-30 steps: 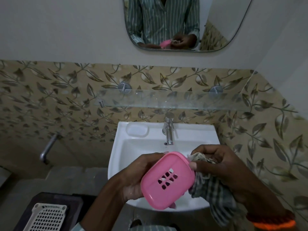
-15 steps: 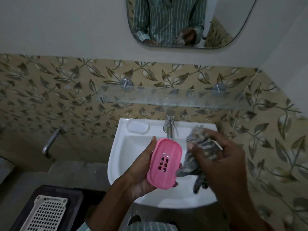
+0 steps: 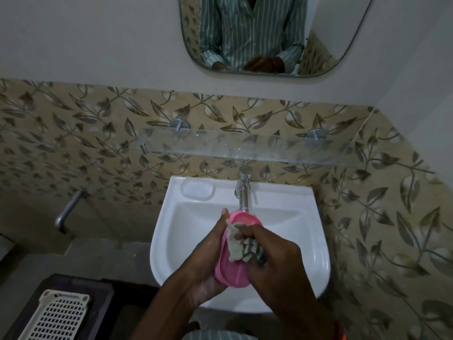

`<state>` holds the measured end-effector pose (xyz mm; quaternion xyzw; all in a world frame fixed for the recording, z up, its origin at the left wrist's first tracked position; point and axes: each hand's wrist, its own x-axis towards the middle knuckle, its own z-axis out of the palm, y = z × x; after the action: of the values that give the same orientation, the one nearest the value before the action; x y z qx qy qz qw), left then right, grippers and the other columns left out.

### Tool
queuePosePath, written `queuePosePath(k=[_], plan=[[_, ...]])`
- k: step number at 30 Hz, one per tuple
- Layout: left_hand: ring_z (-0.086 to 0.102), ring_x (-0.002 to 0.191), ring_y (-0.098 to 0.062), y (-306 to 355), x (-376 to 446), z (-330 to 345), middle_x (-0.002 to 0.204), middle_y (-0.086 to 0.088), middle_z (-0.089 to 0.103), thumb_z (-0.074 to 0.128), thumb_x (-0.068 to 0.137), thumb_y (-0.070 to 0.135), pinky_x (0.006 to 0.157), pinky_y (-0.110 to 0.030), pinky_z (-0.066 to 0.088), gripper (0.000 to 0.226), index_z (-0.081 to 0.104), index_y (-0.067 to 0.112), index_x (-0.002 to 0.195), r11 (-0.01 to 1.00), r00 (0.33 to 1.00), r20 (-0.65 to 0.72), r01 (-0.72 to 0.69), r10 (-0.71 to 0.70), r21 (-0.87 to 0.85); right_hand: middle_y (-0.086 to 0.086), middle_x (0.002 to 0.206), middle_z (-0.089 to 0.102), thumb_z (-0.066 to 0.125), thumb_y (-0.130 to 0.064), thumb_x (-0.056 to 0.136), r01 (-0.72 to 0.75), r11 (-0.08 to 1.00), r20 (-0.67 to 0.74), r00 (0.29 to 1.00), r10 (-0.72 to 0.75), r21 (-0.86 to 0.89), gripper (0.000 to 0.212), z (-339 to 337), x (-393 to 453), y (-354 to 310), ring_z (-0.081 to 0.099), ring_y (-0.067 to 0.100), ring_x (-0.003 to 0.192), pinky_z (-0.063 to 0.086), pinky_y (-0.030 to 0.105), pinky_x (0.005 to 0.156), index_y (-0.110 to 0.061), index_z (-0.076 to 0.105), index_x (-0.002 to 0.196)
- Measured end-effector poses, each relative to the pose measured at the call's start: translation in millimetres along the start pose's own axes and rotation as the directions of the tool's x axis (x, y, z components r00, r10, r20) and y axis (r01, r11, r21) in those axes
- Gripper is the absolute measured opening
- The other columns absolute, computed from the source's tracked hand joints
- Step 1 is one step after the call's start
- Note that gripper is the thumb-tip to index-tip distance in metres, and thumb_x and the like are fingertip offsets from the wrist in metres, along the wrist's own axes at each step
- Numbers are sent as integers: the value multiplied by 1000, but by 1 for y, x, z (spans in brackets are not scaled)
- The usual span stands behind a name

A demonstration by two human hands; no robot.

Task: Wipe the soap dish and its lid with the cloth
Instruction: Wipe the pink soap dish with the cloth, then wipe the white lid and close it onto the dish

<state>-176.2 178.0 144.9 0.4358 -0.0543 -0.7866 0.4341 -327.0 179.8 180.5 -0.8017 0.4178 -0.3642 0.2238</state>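
Left hand [image 3: 208,261] cups the pink soap dish [image 3: 231,271] from its left side, thumb up along the top left rim, fingers wrapped underneath, closed around it. Dish is held on edge, tilted, over the front half of the white sink [image 3: 316,244], just below the tap [image 3: 243,192] spout. Right hand [image 3: 274,263] is fisted around the checked cloth [image 3: 241,246], bunched up, pressed into the hollow face of the dish; cloth touches the pink plastic near its middle. Cannot tell if this pink piece is the dish base or the lid. Glass shelf [image 3: 245,149] runs above the tap on the leaf-pattern tile wall. Mirror [image 3: 331,45] above shows a striped shirt and both hands together. White plastic grid tray [image 3: 58,315] sits low left, well apart from the sink
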Motion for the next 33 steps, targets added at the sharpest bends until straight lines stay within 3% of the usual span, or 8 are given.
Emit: queuePosePath(k=[3,6,10,16,20,23,27,33], plan=[[72,107,-31,-9,-1,5,120,-18,74,54,94,58,90,-45,58,59,71,10,125,997,997,1,-73,73,-29,9,106,72,82,0,71,82,977,14,997,-81,-198,46,11,9,9,69,18,97,55,21,87,-7,66,114],[73,108,-29,-11,6,0,117,-12,77,48,92,66,98,-46,56,63,72,17,124,974,976,-103,-179,193,138,5,103,71,82,-6,73,-85,954,65,992,108,-289,51,27,2,8,70,17,89,61,27,77,-12,62,119],[77,98,-27,0,13,-11,105,-12,80,46,89,70,87,-39,59,68,74,14,115,945,946,-156,-250,285,212,-10,85,72,72,4,72,-447,883,249,880,404,145,36,35,3,-1,69,1,78,57,20,68,-25,65,91],[72,108,-37,29,31,-57,117,-20,75,49,80,81,104,-58,50,87,68,10,127,957,932,-240,-234,271,172,15,91,75,71,5,78,-717,415,421,678,602,561,24,43,48,20,73,34,85,60,50,79,-15,72,90],[71,99,-43,46,40,-100,112,-29,73,58,74,80,98,-64,52,86,74,8,117,964,918,-303,-224,257,141,1,78,74,72,-12,84,-691,622,244,717,653,367,5,83,86,52,72,15,72,58,28,66,-16,70,86],[74,92,-45,50,49,-126,106,-22,77,53,92,64,89,-69,54,51,64,32,130,917,861,-338,-300,379,265,-2,69,72,81,-34,75,-761,608,246,649,720,228,23,133,116,91,70,10,68,52,20,60,-15,69,74],[79,78,-25,59,51,-142,93,3,81,43,105,34,66,-41,65,35,50,51,135,825,784,-338,-360,520,435,1,63,69,74,-57,72,-790,613,202,601,773,7,46,193,158,135,68,16,67,47,23,63,-12,67,65],[63,122,-15,71,59,-164,139,10,63,57,102,30,101,-44,55,37,58,42,137,659,702,-271,-365,659,657,20,130,58,67,-49,81,-810,552,226,510,830,-197,69,229,198,161,57,38,117,49,39,96,-1,50,128]])
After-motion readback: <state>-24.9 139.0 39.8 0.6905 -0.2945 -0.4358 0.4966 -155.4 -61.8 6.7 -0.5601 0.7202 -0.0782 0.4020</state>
